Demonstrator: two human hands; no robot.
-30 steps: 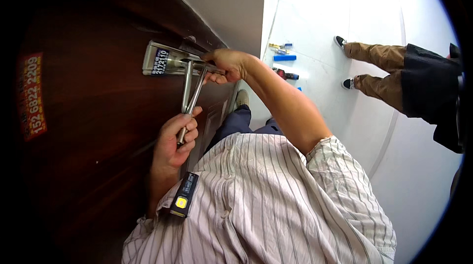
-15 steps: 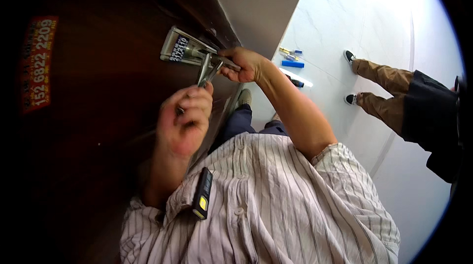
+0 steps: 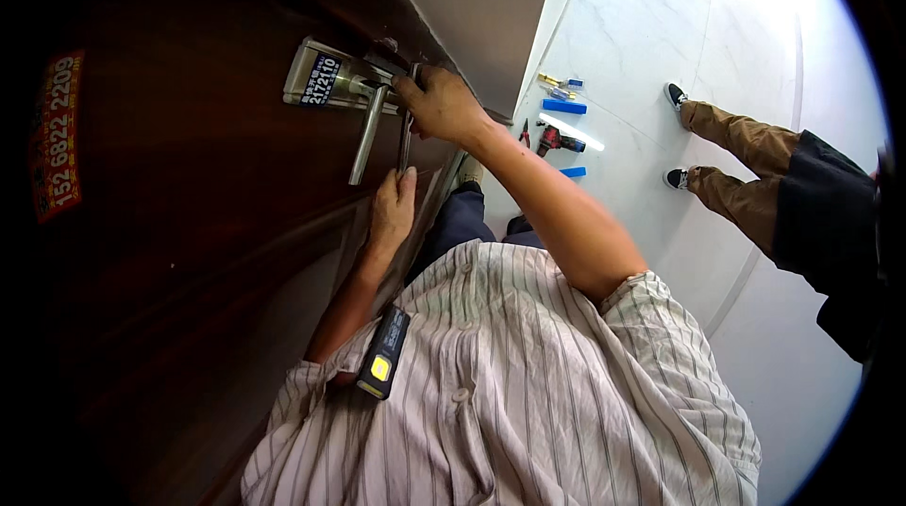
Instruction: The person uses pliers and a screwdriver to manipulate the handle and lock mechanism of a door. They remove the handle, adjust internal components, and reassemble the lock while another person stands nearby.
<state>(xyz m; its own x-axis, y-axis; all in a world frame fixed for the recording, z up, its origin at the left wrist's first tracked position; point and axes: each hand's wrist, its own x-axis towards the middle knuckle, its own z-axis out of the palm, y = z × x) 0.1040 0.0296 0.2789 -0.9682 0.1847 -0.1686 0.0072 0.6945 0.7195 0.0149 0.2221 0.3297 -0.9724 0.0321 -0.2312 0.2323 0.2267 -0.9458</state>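
Note:
A silver lever handle [image 3: 367,138] sticks out from a metal lock plate [image 3: 296,74] on a dark brown wooden door [image 3: 170,157]. Just beside the lever runs a slim metal rod [image 3: 405,143], roughly parallel to it. Around its upper part, at the plate's end by the door edge, my right hand [image 3: 445,108] is closed with the fingers curled down. The thumb and fingers of my left hand [image 3: 391,209] pinch the rod's lower end. Where the rod's upper end meets the lock is hidden behind my right hand.
On the pale tiled floor lie a red and black power drill [image 3: 559,140], pliers [image 3: 525,133], blue boxes [image 3: 564,107] and small yellow-handled tools [image 3: 557,83]. Another person in brown trousers [image 3: 731,130] stands at the right. A black work light [image 3: 384,355] hangs on my striped shirt.
My left hand has dropped away from the lever and now grips the rod's lower end. My right hand has turned over the plate's end. The drill has come into fuller view.

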